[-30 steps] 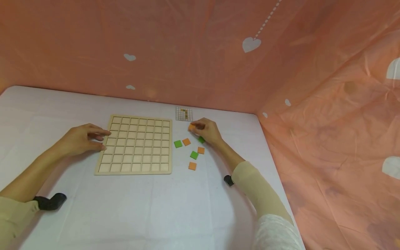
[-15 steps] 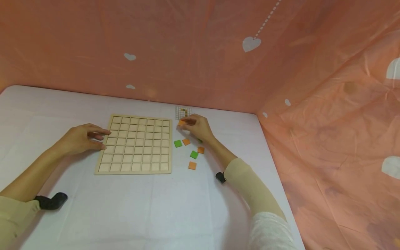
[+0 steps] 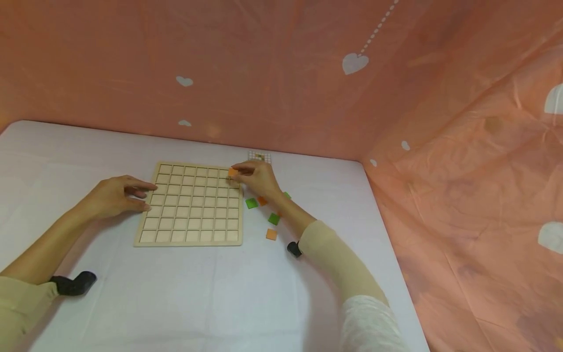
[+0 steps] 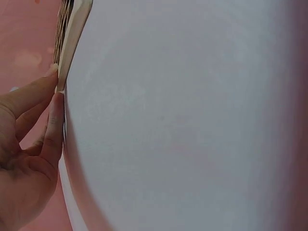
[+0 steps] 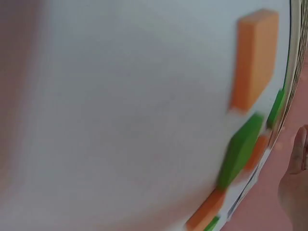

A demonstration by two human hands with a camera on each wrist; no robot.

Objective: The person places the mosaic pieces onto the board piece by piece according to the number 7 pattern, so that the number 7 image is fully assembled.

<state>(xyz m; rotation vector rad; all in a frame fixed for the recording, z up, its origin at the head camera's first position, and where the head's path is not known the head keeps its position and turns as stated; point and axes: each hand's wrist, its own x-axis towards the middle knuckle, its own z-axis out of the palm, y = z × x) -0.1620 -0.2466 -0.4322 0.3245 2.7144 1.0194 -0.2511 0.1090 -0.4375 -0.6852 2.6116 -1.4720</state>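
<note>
In the head view, a pale wooden board (image 3: pixel 189 205) with a grid of square cells lies on the table. My left hand (image 3: pixel 115 198) rests at its left edge, fingers spread and fairly straight, fingertips touching the rim. The left wrist view has those fingers (image 4: pixel 54 108) against the board's side (image 4: pixel 74 38). Over the board's far right corner, my right hand (image 3: pixel 258 180) pinches an orange square tile (image 3: pixel 232 172) between thumb and fingers. Whether this tile touches the board cannot be told. The right wrist view catches only part of the right hand (image 5: pixel 296 187), at its edge.
Right of the board lie loose tiles: a green one (image 3: pixel 251 203), an orange one (image 3: pixel 262 201), another green one (image 3: pixel 273 219) and a nearer orange one (image 3: pixel 271 234). My right forearm partly covers others. Behind the right hand lies a small grid-printed card (image 3: pixel 259 156), partly hidden.
My right hand has carried the orange tile leftward, from beside the card to over the board's far right corner. The left hand and the board stay in place.
</note>
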